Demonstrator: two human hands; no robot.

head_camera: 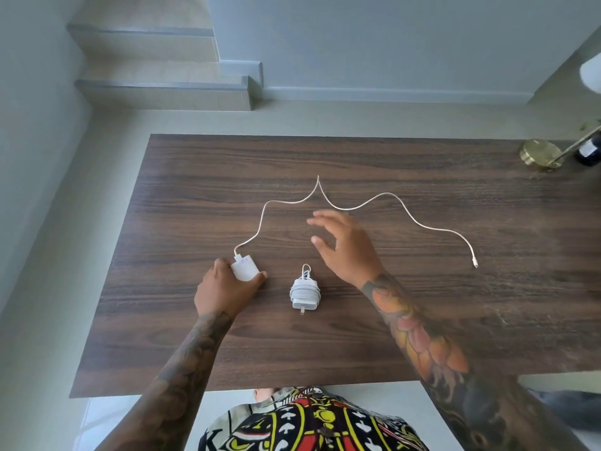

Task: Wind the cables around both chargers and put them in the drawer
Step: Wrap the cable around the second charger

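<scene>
Two white chargers lie on a dark wooden table (pixel 422 307). My left hand (pixel 224 288) grips one charger (pixel 244 267) at the table's left; its long white cable (pixel 387 194) runs loose across the table to a plug tip at the right. The other charger (pixel 305 295) sits in the middle with its cable wound around it, prongs toward me. My right hand (pixel 344 245) hovers open above the table, just short of the loose cable, holding nothing. No drawer is in view.
A brass lamp base (pixel 538 153) and a dark bottle (pixel 589 153) stand at the table's far right corner. Steps (pixel 162 89) rise beyond the table at the left, with a pale wall behind.
</scene>
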